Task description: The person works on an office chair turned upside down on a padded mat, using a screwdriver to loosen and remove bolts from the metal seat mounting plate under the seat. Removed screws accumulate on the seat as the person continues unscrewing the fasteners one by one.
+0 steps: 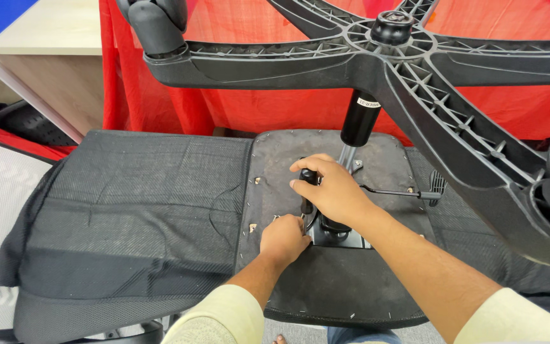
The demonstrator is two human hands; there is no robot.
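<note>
Head view: an upturned office-chair seat, its dark fabric-covered underside (326,280) facing up, lies on a black padded cover. The black metal tilt mechanism plate (338,237) sits at the seat's centre, with the black gas-lift cylinder (359,118) rising from it to the black plastic five-arm star base (377,60) overhead.

The right hand (332,191) is closed around a black-handled tool (308,181) held upright over the plate – its tip is hidden, so the fastener cannot be identified. The left hand (282,241) is curled shut at the plate's near-left edge, touching it; whether it pinches anything cannot be told.

Procedure for the step in hand (judged to be work on a plate fastener): keep the tool vertical and pressed down; steady the plate with the left hand – fingers clear of the tip. Mind the thin black adjustment lever (402,191) to the right.
</note>
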